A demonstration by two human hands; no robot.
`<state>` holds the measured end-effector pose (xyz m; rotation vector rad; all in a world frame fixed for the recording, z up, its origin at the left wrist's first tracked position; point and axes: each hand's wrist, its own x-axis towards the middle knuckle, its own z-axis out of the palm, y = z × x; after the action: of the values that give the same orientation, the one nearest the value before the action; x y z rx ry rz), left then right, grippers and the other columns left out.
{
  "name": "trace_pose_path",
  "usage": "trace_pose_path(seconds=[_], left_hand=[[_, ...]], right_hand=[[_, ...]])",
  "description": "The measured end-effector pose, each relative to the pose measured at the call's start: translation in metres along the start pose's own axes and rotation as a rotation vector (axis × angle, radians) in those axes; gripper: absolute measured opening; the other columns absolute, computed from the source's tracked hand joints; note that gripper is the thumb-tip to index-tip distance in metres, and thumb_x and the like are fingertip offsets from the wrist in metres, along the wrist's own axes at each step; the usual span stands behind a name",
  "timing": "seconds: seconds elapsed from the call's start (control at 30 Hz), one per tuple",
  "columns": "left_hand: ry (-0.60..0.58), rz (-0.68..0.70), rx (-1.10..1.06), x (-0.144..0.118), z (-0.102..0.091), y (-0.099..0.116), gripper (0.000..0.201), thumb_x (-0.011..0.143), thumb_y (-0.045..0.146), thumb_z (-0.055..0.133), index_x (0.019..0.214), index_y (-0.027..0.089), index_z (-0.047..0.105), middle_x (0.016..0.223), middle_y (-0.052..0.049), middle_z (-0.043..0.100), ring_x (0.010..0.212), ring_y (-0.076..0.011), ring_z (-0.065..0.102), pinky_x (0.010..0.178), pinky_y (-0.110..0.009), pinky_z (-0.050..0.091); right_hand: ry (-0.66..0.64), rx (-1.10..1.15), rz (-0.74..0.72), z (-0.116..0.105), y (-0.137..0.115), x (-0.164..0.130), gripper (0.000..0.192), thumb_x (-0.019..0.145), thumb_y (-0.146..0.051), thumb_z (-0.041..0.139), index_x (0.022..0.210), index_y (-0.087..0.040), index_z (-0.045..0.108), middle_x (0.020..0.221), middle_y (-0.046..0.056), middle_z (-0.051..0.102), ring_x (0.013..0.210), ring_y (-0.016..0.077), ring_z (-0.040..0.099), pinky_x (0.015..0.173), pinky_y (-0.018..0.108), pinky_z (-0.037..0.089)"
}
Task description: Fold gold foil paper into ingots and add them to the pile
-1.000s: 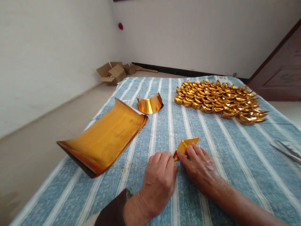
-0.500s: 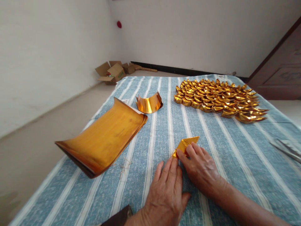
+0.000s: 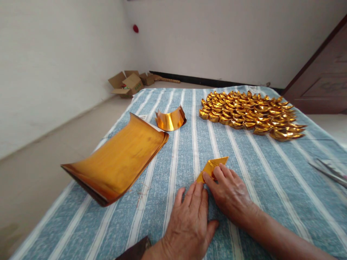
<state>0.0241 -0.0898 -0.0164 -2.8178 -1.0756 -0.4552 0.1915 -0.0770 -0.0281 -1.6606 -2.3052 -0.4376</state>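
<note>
A partly folded piece of gold foil paper (image 3: pixel 210 167) lies slanted on the striped cloth. My left hand (image 3: pixel 189 216) rests flat with fingers stretched out, its fingertips touching the paper's near left end. On the paper's right side, my right hand (image 3: pixel 230 187) has its thumb and curled fingers closed against the fold, hiding part of it. Left of my hands lies a large curled stack of gold foil sheets (image 3: pixel 116 155). Beyond that sits a smaller curved stack of gold foil (image 3: pixel 171 120). Rows of folded gold paper ingots (image 3: pixel 246 112) fill the far right of the cloth.
Scissors (image 3: pixel 328 171) lie at the right edge of the blue and white striped tablecloth (image 3: pixel 168 159). A dark object (image 3: pixel 135 249) shows beside my left wrist. Open cardboard boxes (image 3: pixel 128 83) stand on the floor by the wall. A reddish-brown door (image 3: pixel 322 79) is at right.
Both hands stay on the foil paper with almost the same hold. My left fingertips shift slightly at its near end. The whole view has moved a little.
</note>
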Motion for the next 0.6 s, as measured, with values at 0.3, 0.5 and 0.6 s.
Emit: trace_pose_path(seconds=[0.3, 0.5, 0.6], left_hand=[[-0.069, -0.022, -0.047, 0.004, -0.001, -0.004, 0.056, 0.094, 0.053, 0.045, 0.131, 0.010, 0.052, 0.136, -0.014, 0.057, 0.121, -0.0318, 0.054, 0.094, -0.050, 0.042], [-0.085, -0.050, -0.091, 0.009, 0.003, -0.005, 0.068, 0.091, 0.057, 0.051, 0.133, 0.004, 0.047, 0.131, -0.020, 0.058, 0.118, -0.0344, 0.054, 0.095, -0.052, 0.044], [-0.127, -0.072, -0.134, 0.015, 0.001, -0.007, 0.070, 0.087, 0.057, 0.058, 0.132, 0.004, 0.048, 0.128, -0.020, 0.059, 0.114, -0.0345, 0.056, 0.093, -0.052, 0.046]], right_hand=[[-0.012, 0.055, 0.046, -0.003, 0.000, 0.002, 0.021, 0.085, -0.015, 0.060, 0.105, -0.017, 0.066, 0.091, 0.011, 0.061, 0.091, 0.0280, 0.053, 0.073, 0.038, 0.042], [-0.028, 0.094, 0.090, -0.005, 0.000, 0.003, 0.018, 0.086, -0.016, 0.061, 0.103, -0.020, 0.066, 0.089, 0.009, 0.061, 0.090, 0.0260, 0.052, 0.076, 0.037, 0.039], [-0.050, 0.117, 0.118, -0.006, 0.000, 0.004, 0.012, 0.086, -0.018, 0.063, 0.097, -0.022, 0.066, 0.085, 0.006, 0.060, 0.086, 0.0246, 0.051, 0.074, 0.036, 0.037]])
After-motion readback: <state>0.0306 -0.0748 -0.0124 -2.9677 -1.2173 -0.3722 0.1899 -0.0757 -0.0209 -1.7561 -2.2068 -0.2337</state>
